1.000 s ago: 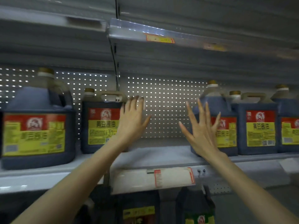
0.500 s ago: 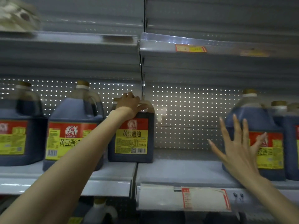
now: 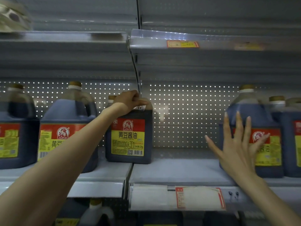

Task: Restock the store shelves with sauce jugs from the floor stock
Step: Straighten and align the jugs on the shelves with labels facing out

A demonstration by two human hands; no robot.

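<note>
left hand [image 3: 128, 100] fingers curled round top handle of square dark soy-sauce jug with red-yellow label [image 3: 129, 136], upright, far back on grey metal shelf [image 3: 175, 170], right hand [image 3: 239, 144] fingers spread wide, beside round dark jug [image 3: 254, 115] at right

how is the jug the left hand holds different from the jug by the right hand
The held jug is boxy and flat-fronted; the right jug has rounded shoulders tapering to its cap. The left hand grips the held jug's handle; the right hand is spread open in front of the right jug, gripping nothing. Both stand upright on the same shelf, hold dark sauce and carry red-and-yellow labels.
</note>
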